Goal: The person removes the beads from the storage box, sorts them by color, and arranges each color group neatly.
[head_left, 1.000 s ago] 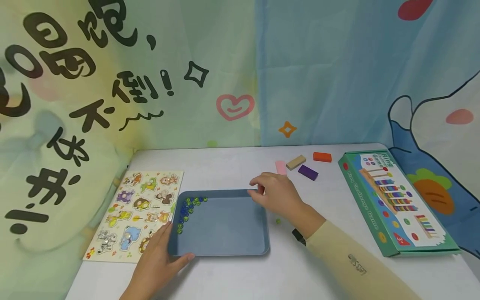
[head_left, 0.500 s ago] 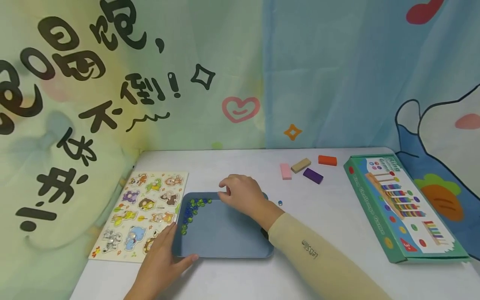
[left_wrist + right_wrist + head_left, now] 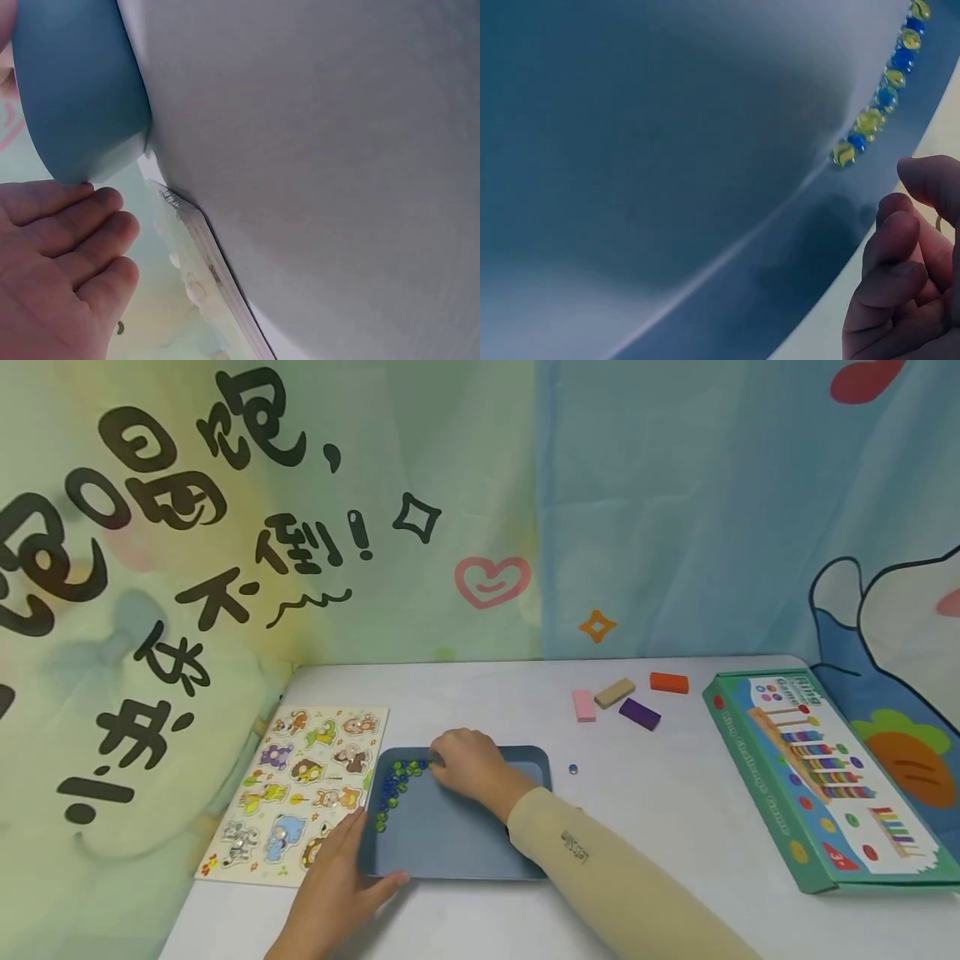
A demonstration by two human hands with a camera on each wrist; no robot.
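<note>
Small blue and yellow-green glass marbles lie along the left and back edges of a blue-grey tray. My left hand rests at the tray's front left corner, fingers along its side; in the left wrist view, the fingers look nearly straight by the tray wall. My right hand is at the tray's back edge, beside the end of the marble row. In the right wrist view, its fingers are bent with the thumb near the index fingertip; whether a marble is between them I cannot tell.
A blue marble lies on the table right of the tray. An animal puzzle board lies left, partly under the left hand. Pink, tan, purple and orange blocks lie behind; a green game box stands right.
My right hand has moved left from the tray's back right corner to the marble row, then lower, uncovering the blue marble on the table. The left hand stays at the tray's corner.
</note>
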